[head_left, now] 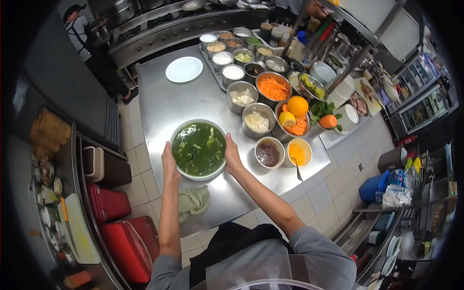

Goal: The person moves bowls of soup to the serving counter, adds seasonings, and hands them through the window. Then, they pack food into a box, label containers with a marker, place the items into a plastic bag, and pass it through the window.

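A white bowl (203,177) full of dark green soup with pale pieces floating in it is between my hands, over the steel table (157,113). My left hand (169,163) clasps its left side and my right hand (233,153) clasps its right side. The bowl looks level; whether it touches the table I cannot tell. A crumpled pale green cloth (194,202) lies just below it. To the right of my right hand stand a bowl of dark brown sauce (268,153) and a bowl of orange-yellow food (299,152) with a spoon in it.
Steel pots of cut ingredients, including shredded carrot (273,88), crowd the table's right side. A white plate (184,69) lies farther back. Stoves (169,26) line the far wall, where a person (79,36) stands. Red bins (130,249) sit at left.
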The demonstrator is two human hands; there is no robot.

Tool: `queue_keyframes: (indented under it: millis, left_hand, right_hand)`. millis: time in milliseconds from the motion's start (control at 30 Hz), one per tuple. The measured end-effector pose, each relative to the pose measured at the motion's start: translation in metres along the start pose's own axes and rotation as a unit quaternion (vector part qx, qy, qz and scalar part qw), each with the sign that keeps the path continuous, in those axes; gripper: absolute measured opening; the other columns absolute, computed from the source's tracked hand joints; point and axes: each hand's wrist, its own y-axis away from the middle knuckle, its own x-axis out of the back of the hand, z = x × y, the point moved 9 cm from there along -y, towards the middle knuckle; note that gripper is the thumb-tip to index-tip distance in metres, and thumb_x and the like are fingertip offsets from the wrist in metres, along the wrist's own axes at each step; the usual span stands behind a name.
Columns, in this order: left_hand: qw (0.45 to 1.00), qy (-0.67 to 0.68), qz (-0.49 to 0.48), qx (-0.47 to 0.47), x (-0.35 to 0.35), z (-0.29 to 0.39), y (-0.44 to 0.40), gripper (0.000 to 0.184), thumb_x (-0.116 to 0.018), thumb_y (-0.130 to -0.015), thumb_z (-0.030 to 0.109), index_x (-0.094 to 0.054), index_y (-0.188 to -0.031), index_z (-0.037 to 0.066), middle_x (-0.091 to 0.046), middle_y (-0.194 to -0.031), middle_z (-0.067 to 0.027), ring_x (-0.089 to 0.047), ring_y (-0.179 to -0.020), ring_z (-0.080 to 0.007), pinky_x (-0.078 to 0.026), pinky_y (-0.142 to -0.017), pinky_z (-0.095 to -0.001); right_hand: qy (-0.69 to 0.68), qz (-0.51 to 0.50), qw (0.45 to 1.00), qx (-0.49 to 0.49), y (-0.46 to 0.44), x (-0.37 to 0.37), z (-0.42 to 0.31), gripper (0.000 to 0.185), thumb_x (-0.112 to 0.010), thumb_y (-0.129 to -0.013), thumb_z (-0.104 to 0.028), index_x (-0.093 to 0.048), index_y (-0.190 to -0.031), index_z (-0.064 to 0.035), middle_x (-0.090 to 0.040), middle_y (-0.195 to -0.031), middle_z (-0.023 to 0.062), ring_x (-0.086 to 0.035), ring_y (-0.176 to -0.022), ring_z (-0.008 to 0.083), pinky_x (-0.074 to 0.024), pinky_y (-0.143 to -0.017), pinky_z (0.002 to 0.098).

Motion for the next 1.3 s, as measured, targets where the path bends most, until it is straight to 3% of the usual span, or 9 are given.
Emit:
queue_keyframes:
  millis: [200, 333, 400, 500, 567, 733, 767, 900, 1300]
  left_hand:
    - [0.999, -0.033, -0.004, 0.018, 0.003, -0.019, 0.101, 0.038, -0.035, -0.095, 0.028, -0.049, -0.116, 0.001, -0.055, -0.111, -0.0111, -0.056, -0.096, -0.0172, -0.048, -0.079, -0.0295]
    - [0.996, -0.047, 0.024, 0.074, 0.002, -0.051, 0.155, 0.046, -0.032, -0.094, 0.036, -0.043, -0.124, 0.002, -0.050, -0.120, -0.0126, -0.053, -0.105, -0.0238, -0.046, -0.087, -0.0334]
    - [0.995, -0.054, 0.006, 0.084, -0.004, -0.069, 0.177, 0.049, -0.031, -0.093, 0.041, -0.045, -0.122, 0.003, -0.052, -0.117, -0.0130, -0.054, -0.101, -0.0247, -0.046, -0.085, -0.0339]
    - [0.986, -0.116, -0.032, 0.118, -0.009, -0.093, 0.197, 0.054, -0.030, -0.092, 0.048, -0.048, -0.119, 0.005, -0.055, -0.112, -0.0123, -0.056, -0.096, -0.0248, -0.046, -0.082, -0.0331]
    - [0.976, -0.106, -0.046, 0.186, -0.024, -0.118, 0.220, 0.055, -0.033, -0.091, 0.049, -0.047, -0.119, 0.004, -0.055, -0.112, -0.0118, -0.055, -0.095, -0.0234, -0.045, -0.082, -0.0313]
    - [0.967, -0.188, -0.135, 0.107, -0.104, -0.137, 0.282, 0.050, -0.034, -0.093, 0.044, -0.046, -0.119, 0.003, -0.053, -0.113, -0.0118, -0.054, -0.097, -0.0228, -0.045, -0.083, -0.0328]
    - [0.967, -0.172, -0.149, 0.114, -0.122, -0.152, 0.302, 0.050, -0.032, -0.093, 0.042, -0.043, -0.122, 0.002, -0.051, -0.117, -0.0129, -0.054, -0.101, -0.0240, -0.046, -0.085, -0.0344]
    - [0.948, -0.165, -0.232, 0.143, -0.205, -0.200, 0.376, 0.051, -0.029, -0.094, 0.041, -0.041, -0.125, 0.001, -0.049, -0.122, -0.0142, -0.053, -0.105, -0.0255, -0.046, -0.087, -0.0362]
    - [0.795, -0.209, -0.522, 0.229, -0.427, -0.431, 0.556, 0.046, -0.033, -0.095, 0.039, -0.047, -0.117, 0.002, -0.055, -0.111, -0.0094, -0.057, -0.095, -0.0215, -0.046, -0.083, -0.0340]
  right_hand:
    - [0.122, 0.113, 0.986, 0.026, 0.098, 0.053, 0.009, 0.065, -0.033, -0.089, -0.052, -0.054, -0.108, 0.0061, -0.056, -0.103, 0.0293, -0.050, -0.103, 0.0409, -0.0367, -0.090, 0.0409]
    - [0.130, 0.137, 0.979, -0.074, 0.150, 0.095, 0.025, 0.060, -0.032, -0.088, -0.052, -0.059, -0.105, -0.0006, -0.057, -0.097, 0.0288, -0.051, -0.097, 0.0431, -0.0377, -0.088, 0.0424]
    - [0.103, 0.147, 0.983, 0.033, 0.181, 0.111, 0.000, 0.056, -0.033, -0.088, -0.052, -0.060, -0.107, -0.0064, -0.057, -0.098, 0.0274, -0.051, -0.097, 0.0430, -0.0373, -0.088, 0.0431]
    - [0.074, 0.111, 0.991, -0.009, 0.207, 0.143, 0.005, 0.052, -0.031, -0.088, -0.052, -0.057, -0.115, -0.0151, -0.056, -0.104, 0.0253, -0.049, -0.104, 0.0393, -0.0346, -0.091, 0.0447]
    - [0.109, 0.161, 0.981, 0.012, 0.231, 0.179, 0.004, 0.047, -0.031, -0.092, -0.042, -0.057, -0.115, -0.0105, -0.060, -0.099, 0.0171, -0.054, -0.095, 0.0259, -0.0396, -0.086, 0.0358]
    - [0.038, 0.252, 0.965, 0.061, 0.311, 0.263, -0.027, 0.040, -0.032, -0.095, -0.034, -0.057, -0.114, -0.0095, -0.063, -0.096, 0.0104, -0.055, -0.090, 0.0158, -0.0419, -0.083, 0.0303]
    - [0.035, 0.238, 0.968, 0.069, 0.319, 0.282, -0.023, 0.044, -0.029, -0.091, -0.048, -0.057, -0.115, -0.0234, -0.059, -0.100, 0.0166, -0.050, -0.099, 0.0366, -0.0346, -0.089, 0.0458]
    - [0.063, 0.340, 0.928, 0.137, 0.384, 0.372, -0.044, 0.047, -0.028, -0.092, -0.044, -0.059, -0.111, -0.0143, -0.058, -0.104, 0.0164, -0.049, -0.097, 0.0389, -0.0340, -0.087, 0.0467]
    - [-0.063, 0.630, 0.770, 0.078, 0.620, 0.635, -0.066, 0.048, -0.030, -0.089, -0.051, -0.055, -0.116, -0.0204, -0.049, -0.112, 0.0225, -0.037, -0.110, 0.0418, -0.0275, -0.094, 0.0516]
